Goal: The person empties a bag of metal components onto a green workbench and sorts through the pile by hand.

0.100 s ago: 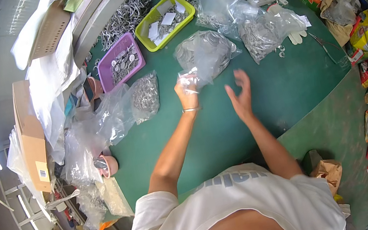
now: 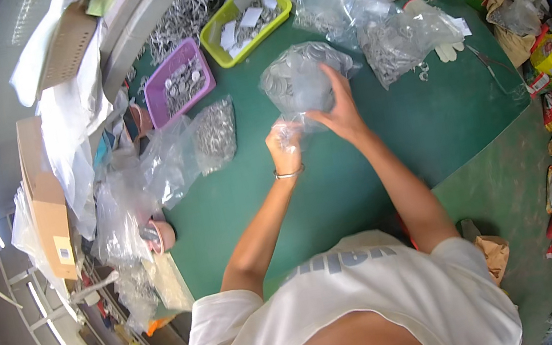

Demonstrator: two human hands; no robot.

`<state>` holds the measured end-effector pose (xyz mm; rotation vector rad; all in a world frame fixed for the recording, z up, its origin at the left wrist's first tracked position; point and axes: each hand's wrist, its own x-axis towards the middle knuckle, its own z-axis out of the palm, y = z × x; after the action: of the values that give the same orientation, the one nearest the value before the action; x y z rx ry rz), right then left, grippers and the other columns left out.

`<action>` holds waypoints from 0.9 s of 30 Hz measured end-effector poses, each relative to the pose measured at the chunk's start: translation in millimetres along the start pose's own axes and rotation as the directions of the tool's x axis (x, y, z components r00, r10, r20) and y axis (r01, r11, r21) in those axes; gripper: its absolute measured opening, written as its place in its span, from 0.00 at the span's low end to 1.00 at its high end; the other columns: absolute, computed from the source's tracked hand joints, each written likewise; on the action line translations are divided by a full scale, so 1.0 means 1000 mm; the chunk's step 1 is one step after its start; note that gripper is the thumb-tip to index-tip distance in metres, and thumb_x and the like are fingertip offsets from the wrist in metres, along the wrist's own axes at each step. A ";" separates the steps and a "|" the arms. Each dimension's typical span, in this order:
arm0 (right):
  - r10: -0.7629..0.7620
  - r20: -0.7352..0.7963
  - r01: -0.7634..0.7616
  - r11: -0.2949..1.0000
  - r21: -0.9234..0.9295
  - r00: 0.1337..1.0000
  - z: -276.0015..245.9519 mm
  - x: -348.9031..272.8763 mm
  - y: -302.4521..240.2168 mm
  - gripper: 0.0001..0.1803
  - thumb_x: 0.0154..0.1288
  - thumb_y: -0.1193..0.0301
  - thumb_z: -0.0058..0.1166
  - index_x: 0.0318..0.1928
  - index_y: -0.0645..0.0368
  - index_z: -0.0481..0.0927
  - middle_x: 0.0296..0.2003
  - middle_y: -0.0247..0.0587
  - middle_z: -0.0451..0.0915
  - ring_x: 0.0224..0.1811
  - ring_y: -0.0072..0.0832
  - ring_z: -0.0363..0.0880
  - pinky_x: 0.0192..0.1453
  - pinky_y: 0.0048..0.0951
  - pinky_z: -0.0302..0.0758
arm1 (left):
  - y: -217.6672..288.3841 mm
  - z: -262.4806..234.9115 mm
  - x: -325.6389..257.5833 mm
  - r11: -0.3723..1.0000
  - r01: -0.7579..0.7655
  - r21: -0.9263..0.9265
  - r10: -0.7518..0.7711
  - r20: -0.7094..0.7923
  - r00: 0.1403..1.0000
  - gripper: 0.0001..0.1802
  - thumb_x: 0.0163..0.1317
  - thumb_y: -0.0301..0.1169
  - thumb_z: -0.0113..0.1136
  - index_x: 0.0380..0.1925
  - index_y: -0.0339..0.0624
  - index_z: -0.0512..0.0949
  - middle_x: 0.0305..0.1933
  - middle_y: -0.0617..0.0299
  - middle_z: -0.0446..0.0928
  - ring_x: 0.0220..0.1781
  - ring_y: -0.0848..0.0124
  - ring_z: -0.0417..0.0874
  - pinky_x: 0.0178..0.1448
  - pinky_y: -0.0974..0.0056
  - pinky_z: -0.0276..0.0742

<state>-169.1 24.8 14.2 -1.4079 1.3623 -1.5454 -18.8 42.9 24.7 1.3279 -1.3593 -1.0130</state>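
A clear plastic bag (image 2: pixel 283 81) full of flat, round silvery pieces lies on the green table. My left hand (image 2: pixel 284 140) is closed around its gathered neck, on the side nearest me. Against the bag's right side rests my right hand (image 2: pixel 341 108), fingers stretched upward and thumb spread toward the neck. Whether that thumb touches the plastic by my left hand I cannot tell. To the left lies a smaller clear bag (image 2: pixel 216 136) of silvery metal parts, and to the right a fuller bag (image 2: pixel 388 53) of similar pieces.
Beyond my hands stand a purple basket (image 2: pixel 210 80) and a yellow-green basket (image 2: pixel 217 56) of metal parts. Loose strips (image 2: pixel 186 18) are heaped behind them. A white glove (image 2: pixel 448 51) and pliers (image 2: pixel 490 67) lie right. A pink cup (image 2: pixel 163 235) is at the left edge.
My right hand has moved up and left, from apart over the table to the bag's right side. My left hand keeps its hold on the neck. The view has shifted slightly.
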 end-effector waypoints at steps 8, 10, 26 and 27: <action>0.164 0.103 -0.180 0.968 0.176 0.981 0.020 -0.026 -0.036 0.04 0.58 0.79 0.48 0.31 0.66 0.76 0.25 0.37 0.76 0.24 0.19 0.71 0.30 0.19 0.69 | 0.030 -0.013 -0.087 0.977 0.155 0.144 -0.151 -0.043 0.988 0.08 0.51 0.23 0.50 0.16 0.41 0.65 0.14 0.67 0.67 0.14 0.80 0.66 0.18 0.74 0.62; 0.214 0.104 -0.235 0.927 0.292 0.971 0.000 -0.021 -0.061 0.05 0.59 0.79 0.47 0.33 0.66 0.76 0.26 0.35 0.76 0.25 0.17 0.71 0.30 0.18 0.68 | 0.038 -0.017 -0.105 0.984 0.133 0.115 -0.123 -0.088 0.988 0.07 0.50 0.23 0.50 0.16 0.40 0.66 0.12 0.66 0.67 0.13 0.79 0.68 0.18 0.73 0.64; 0.094 0.831 -0.437 0.879 0.189 0.548 -0.029 0.005 -0.099 0.12 0.52 0.80 0.54 0.40 0.64 0.75 0.30 0.35 0.76 0.28 0.17 0.72 0.33 0.18 0.69 | -0.032 0.014 -0.048 0.809 -0.409 0.422 0.374 0.166 0.912 0.45 0.37 0.40 0.68 0.52 0.32 0.55 0.55 0.43 0.57 0.58 0.50 0.58 0.65 0.50 0.45; 0.115 0.654 -0.393 0.870 0.297 0.748 -0.036 -0.003 -0.082 0.13 0.53 0.79 0.53 0.42 0.64 0.73 0.32 0.35 0.75 0.30 0.19 0.72 0.35 0.19 0.69 | -0.029 0.026 -0.033 0.824 -0.500 0.265 0.486 0.123 0.865 0.35 0.40 0.37 0.66 0.48 0.33 0.63 0.49 0.46 0.66 0.52 0.51 0.67 0.64 0.49 0.49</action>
<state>-187.8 58.5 94.9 -1.2217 0.7188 -0.9663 -39.3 72.4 -11.7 1.0637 -1.8228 -0.5043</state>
